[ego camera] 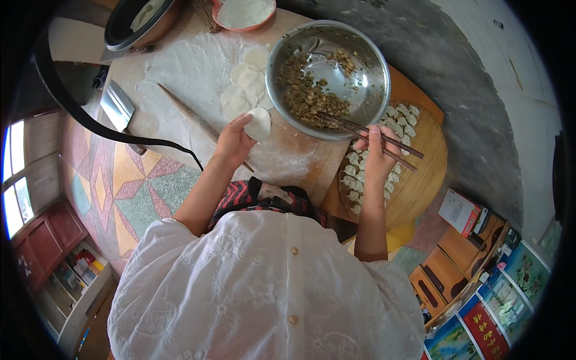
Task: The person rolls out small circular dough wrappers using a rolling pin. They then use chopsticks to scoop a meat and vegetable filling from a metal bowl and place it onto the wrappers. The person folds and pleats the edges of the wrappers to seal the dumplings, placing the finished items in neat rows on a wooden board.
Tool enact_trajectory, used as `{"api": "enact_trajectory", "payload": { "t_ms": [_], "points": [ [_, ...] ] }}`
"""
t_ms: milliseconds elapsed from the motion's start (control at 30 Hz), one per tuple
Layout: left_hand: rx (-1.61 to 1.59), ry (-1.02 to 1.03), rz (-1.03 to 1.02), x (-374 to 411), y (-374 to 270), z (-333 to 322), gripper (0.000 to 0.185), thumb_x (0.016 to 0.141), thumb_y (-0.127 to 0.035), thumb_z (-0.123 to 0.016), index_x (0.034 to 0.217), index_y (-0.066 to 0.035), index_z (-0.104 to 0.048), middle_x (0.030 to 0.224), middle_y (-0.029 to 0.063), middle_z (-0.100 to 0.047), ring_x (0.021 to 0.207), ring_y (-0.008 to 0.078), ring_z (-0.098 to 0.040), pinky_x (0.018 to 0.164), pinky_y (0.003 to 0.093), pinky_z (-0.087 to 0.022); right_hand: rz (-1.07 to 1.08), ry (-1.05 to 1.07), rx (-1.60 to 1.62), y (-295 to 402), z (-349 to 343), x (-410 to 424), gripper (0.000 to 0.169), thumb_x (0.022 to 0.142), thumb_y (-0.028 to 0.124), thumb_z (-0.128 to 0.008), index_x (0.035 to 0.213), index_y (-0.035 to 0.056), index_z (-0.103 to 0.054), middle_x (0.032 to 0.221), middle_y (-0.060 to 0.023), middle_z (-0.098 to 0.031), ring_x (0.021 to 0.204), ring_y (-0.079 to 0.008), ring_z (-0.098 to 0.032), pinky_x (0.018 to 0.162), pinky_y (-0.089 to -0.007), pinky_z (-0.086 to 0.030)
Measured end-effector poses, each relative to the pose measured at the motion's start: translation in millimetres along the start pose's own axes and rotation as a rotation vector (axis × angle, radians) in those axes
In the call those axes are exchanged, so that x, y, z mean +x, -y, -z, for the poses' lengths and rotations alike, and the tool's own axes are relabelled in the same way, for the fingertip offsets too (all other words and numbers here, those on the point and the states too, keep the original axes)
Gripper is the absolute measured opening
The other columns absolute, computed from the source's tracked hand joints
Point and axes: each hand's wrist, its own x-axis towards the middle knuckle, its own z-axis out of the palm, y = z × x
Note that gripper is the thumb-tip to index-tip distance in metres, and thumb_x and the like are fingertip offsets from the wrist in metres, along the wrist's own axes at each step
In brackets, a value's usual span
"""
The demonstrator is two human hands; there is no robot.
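My left hand (235, 140) holds a round dough wrapper (258, 125) by its edge, just above the floured board (288, 162). More wrappers (250, 80) lie overlapping beyond it. In my right hand (379, 150) is a pair of dark chopsticks (360, 133), their tips in the brown-green minced filling (310, 96). That filling sits mostly along the left and near side of a steel mixing bowl (386, 83). Partly hidden under my right forearm, rows of folded dumplings (355, 173) rest on a round wooden board (420, 180).
A tapered wooden rolling pin (191, 114) lies left of my left hand. Near the board's left edge is a cleaver (118, 107). A dark pan (135, 33) and a red-rimmed bowl of flour (243, 12) stand at the back. A black strap (112, 134) hangs across the left side.
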Motion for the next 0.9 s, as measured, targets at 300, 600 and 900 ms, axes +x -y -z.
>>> {"api": "enact_trajectory", "payload": {
  "t_ms": [300,600,900],
  "points": [
    [0.0,-0.009,-0.008,-1.8,-2.2,-1.7,0.035,0.094,-0.017,-0.043,0.12,0.006,-0.046,0.116,0.017,-0.057,0.107,0.0254,-0.057,0.095,0.0357,-0.044,0.03,0.008,-0.027,-18.1,-8.5,3.1,0.018,0.09,0.013,-0.054,0.083,-0.0036,-0.055,0.071,-0.0095,-0.061,0.054,-0.0125,-0.059,0.052,-0.025,-0.049],
    [-0.007,0.006,-0.006,0.0,1.2,2.9,0.035,0.094,-0.017,-0.043,0.119,0.006,-0.046,0.115,0.0166,-0.058,0.106,0.0252,-0.057,0.094,0.0352,-0.044,-0.154,-0.212,0.518,-28.6,17.4,16.1,0.016,0.089,0.013,-0.054,0.083,-0.0023,-0.054,0.07,-0.0116,-0.061,0.051,-0.0166,-0.058,0.051,-0.0309,-0.053],
    [-0.009,0.023,-0.015,-2.8,0.0,0.4,0.035,0.093,-0.018,-0.044,0.119,0.006,-0.047,0.115,0.0157,-0.058,0.105,0.0245,-0.058,0.093,0.0352,-0.045,0.039,-0.169,0.204,-11.4,14.8,8.6,0.019,0.089,0.013,-0.053,0.082,-0.0043,-0.053,0.071,-0.0142,-0.061,0.05,-0.0169,-0.058,0.051,-0.0314,-0.054]
  ]
}}
